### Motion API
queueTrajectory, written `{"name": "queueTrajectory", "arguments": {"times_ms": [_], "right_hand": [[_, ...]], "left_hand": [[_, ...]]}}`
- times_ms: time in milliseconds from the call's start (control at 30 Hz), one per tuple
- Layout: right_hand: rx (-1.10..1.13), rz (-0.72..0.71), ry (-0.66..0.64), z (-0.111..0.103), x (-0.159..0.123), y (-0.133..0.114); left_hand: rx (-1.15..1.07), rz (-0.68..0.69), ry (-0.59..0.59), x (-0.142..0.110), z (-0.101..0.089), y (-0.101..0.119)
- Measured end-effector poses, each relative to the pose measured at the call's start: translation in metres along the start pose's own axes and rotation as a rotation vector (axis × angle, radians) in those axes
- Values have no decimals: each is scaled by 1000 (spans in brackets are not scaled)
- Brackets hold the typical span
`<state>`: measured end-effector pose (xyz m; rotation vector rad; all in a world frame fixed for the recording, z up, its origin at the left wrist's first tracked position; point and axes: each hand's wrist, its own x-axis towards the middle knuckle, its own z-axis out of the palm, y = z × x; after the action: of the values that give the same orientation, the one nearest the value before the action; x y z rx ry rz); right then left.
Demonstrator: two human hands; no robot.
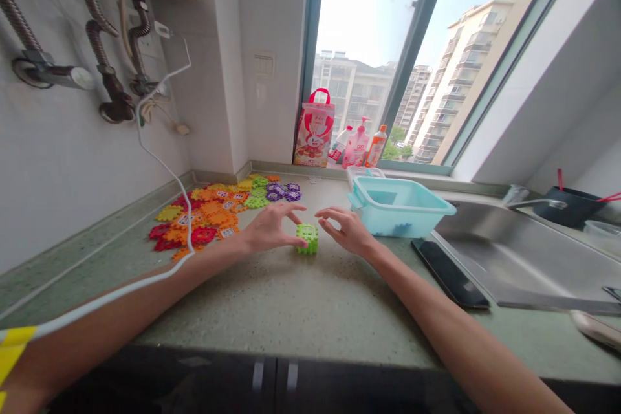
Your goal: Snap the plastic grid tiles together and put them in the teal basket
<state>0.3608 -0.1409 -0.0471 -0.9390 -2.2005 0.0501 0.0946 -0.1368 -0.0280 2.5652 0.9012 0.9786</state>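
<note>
Lime-green plastic forms a small, notched, openwork cube [307, 239] on the speckled grey-green countertop [291, 310], centred between your two bare hands. Your left forearm reaches in from the lower left corner, and your left hand [272, 228] is turned inward beside the cube. Its thumb lies against the cube's near left side while the fingers arch forward above thumb level, leaving a wide gap between thumb and fingers.

Opposite, your right forearm slants up from the lower right. Your right hand [347, 230] hovers palm down with its wrist slightly bent, the fingers curved toward the cube and the thumb tucked just below them. A narrow gap separates thumb and index finger, and the hand appears clear of the cube.

Beyond your left hand spreads a loose pile of flat, notched plastic pieces [213, 212] in red, orange and yellow, with green ones and a purple cluster [284, 192] at its far right end. Past your right hand sits a translucent turquoise plastic bin [402, 210] with dark pieces visible low inside. A black smartphone [449, 273] lies between your right forearm and the stainless-steel sink [528, 259].
</note>
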Motion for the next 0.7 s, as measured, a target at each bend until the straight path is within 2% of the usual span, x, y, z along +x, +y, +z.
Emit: {"name": "queueTrajectory", "arguments": {"times_ms": [133, 300, 433, 533, 700], "right_hand": [[25, -34, -66, -4, 0, -4], [59, -51, -241, -8, -1, -12], [63, 4, -352, -2, -3, -20], [42, 37, -368, 6, -3, -21], [94, 74, -323, 16, -5, -17]], "left_hand": [[26, 8, -68, -2, 1, -6], [63, -47, -166, -9, 7, -12], [36, -44, -165, -13, 13, -11], [21, -37, -153, -13, 14, -10], [-8, -39, -123, -14, 15, -11]]}}
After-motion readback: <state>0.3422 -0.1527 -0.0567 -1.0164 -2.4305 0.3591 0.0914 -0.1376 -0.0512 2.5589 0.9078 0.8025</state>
